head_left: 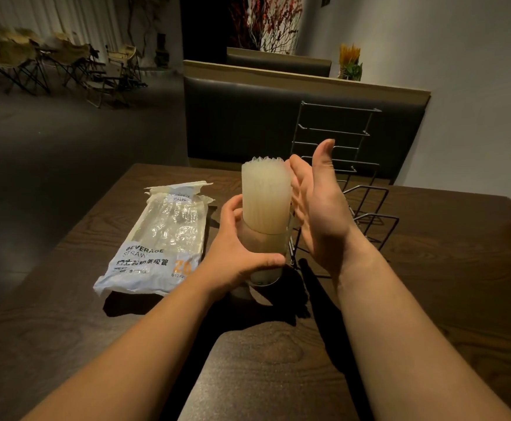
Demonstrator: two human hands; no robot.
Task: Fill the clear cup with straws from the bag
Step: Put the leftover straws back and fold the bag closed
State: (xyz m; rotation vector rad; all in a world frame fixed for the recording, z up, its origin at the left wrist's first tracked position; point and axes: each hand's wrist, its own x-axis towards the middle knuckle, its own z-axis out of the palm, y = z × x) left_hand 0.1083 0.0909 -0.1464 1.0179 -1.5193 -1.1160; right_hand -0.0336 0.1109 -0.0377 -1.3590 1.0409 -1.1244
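Dozens of pale straws (265, 189) stand upright as one tight bundle in the clear cup (266, 250), which rests on the dark wooden table (278, 360) just right of the opened straw bag (160, 238). The left hand (242, 253) wraps around the cup, thumb across its lower front, holding it steady. The right hand (318, 205) is spread flat and grips nothing, its palm just beside the bundle; whether it touches the straws cannot be told. A wire rack (339, 165) stands close behind. The filling step looks nearly done. The next move likely calls for pressing the bundle straight while the cup stays braced against tipping.
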